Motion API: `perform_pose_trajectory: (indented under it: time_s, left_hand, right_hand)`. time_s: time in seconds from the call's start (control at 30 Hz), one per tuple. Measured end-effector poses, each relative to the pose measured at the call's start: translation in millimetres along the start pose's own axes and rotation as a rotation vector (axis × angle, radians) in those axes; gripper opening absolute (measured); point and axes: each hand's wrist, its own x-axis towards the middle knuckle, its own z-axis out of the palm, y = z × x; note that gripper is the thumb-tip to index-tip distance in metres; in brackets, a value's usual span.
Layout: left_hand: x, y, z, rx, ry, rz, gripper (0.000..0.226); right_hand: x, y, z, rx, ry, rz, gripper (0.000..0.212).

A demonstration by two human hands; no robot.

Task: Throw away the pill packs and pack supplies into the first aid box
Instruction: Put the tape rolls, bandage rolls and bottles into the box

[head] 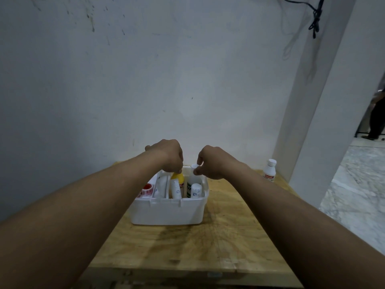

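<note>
A white first aid box (166, 213) stands open on the wooden table (187, 247). Inside are a red tape roll (147, 188) at the left, a yellow-capped bottle (178, 178), two white rolls (176, 189) and a white bottle (194, 180) at the right. My left hand (169, 156) reaches down over the box, its fingertips on the yellow bottle's top. My right hand (210, 163) pinches the white bottle's cap (194, 166) between thumb and finger. No pill packs are visible.
Another white bottle with a red label (269, 171) stands at the table's far right corner. A wall rises right behind the box, and a white pillar stands to the right. A person stands far off at the right edge.
</note>
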Motion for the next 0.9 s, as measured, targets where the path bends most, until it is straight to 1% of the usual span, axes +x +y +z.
perform_pose_trajectory:
  time_s: [0.23, 0.4, 0.47, 0.53, 0.6, 0.67, 0.8, 0.9]
  left_hand:
    - [-9, -3, -1, -0.036, 0.025, 0.025, 0.038]
    - [-25, -11, 2, -0.048, 0.152, 0.075, 0.026]
    - [-33, -15, 4, -0.04, 0.177, 0.089, 0.022]
    - [-41, -18, 7, -0.013, 0.186, 0.106, 0.024]
    - [-47, -22, 11, 0.061, 0.191, 0.138, 0.029]
    - [-52, -23, 14, 0.152, 0.183, 0.176, 0.032]
    - [-60, -21, 13, 0.231, 0.118, 0.23, 0.034]
    - [-60, -20, 13, 0.24, 0.111, 0.241, 0.038]
  right_hand:
    - [-3, -2, -3, 0.01, 0.021, -0.015, 0.039]
    - [-4, -6, -4, 0.034, 0.045, -0.081, 0.033]
    - [-3, -9, -3, 0.03, 0.031, -0.114, 0.038]
    - [-1, -14, -1, 0.011, -0.003, -0.137, 0.05]
    - [-1, -19, 2, -0.03, -0.054, -0.147, 0.063]
    - [-2, -23, 5, -0.082, -0.094, -0.159, 0.071]
    - [2, -23, 10, -0.103, -0.113, -0.161, 0.073]
    - [4, -22, 9, -0.088, -0.109, -0.164, 0.077]
